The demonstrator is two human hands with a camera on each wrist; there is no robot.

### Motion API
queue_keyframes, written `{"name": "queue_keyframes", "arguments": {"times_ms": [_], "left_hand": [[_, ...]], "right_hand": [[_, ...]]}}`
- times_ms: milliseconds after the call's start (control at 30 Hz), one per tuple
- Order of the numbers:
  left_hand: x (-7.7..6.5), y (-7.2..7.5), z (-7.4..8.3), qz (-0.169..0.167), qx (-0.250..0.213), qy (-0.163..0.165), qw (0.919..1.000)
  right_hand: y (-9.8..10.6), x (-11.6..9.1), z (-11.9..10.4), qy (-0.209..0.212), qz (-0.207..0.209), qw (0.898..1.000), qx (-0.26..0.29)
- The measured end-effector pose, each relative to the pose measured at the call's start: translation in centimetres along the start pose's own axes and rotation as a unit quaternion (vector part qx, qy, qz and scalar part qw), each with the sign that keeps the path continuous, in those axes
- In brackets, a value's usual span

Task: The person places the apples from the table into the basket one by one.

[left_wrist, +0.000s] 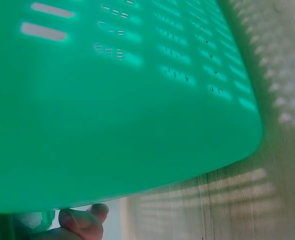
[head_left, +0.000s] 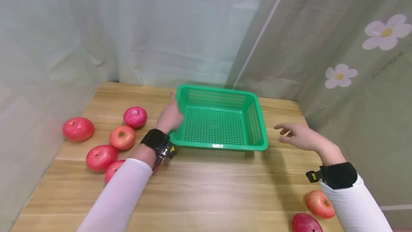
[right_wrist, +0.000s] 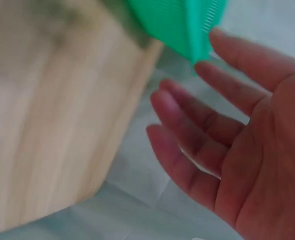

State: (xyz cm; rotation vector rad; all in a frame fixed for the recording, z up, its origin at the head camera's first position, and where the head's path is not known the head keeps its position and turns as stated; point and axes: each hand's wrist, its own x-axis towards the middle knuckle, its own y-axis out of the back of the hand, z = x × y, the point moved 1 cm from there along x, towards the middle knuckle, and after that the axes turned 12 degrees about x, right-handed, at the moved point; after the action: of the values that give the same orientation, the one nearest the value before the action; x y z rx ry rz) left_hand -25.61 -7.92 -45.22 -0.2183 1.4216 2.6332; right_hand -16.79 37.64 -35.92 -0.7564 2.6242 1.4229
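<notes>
A green plastic basket (head_left: 214, 126) with perforated walls and floor, nothing inside, stands toward the back of the wooden table. My left hand (head_left: 170, 117) grips its left rim, with one finger extended forward along the edge. In the left wrist view the basket's wall (left_wrist: 112, 115) fills most of the picture, and fingertips (left_wrist: 82, 222) show at the rim below; the rest of that hand is hidden. Off the basket's right side, my right hand (head_left: 297, 137) hovers over the table, holding nothing. Its fingers (right_wrist: 187, 150) are spread and slightly bent in the right wrist view.
Several red apples (head_left: 122, 137) lie on the table's left side, some partly behind my left forearm. Another apple (head_left: 319, 204) and a darker red one (head_left: 306, 223) lie at front right, by my right sleeve. Pale curtains (head_left: 193, 28) hang behind the table (head_left: 206, 192) and along its sides.
</notes>
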Motion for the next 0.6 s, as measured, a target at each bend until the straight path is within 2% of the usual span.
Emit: {"name": "queue_keyframes", "arguments": {"times_ms": [100, 233, 367, 500, 600], "left_hand": [[-0.1, -0.1, 0.0, 0.002, -0.001, -0.001, 1.0], [-0.3, -0.2, 0.0, 0.004, 0.002, -0.002, 1.0], [-0.4, -0.3, 0.1, 0.003, 0.002, -0.003, 1.0], [-0.4, -0.3, 0.2, 0.002, 0.008, -0.003, 1.0], [-0.4, -0.3, 0.3, -0.001, 0.01, -0.004, 0.9999]], "right_hand": [[-1.6, -1.4, 0.8, 0.006, -0.036, 0.999, -0.022], [-3.8, -3.5, 1.7, -0.024, -0.087, 0.996, -0.028], [-6.2, -5.7, 2.0, -0.077, -0.133, 0.988, -0.028], [-8.2, -7.3, 1.6, -0.15, -0.179, 0.972, -0.019], [-8.9, -8.3, 1.0, -0.184, -0.195, 0.963, -0.028]]}}
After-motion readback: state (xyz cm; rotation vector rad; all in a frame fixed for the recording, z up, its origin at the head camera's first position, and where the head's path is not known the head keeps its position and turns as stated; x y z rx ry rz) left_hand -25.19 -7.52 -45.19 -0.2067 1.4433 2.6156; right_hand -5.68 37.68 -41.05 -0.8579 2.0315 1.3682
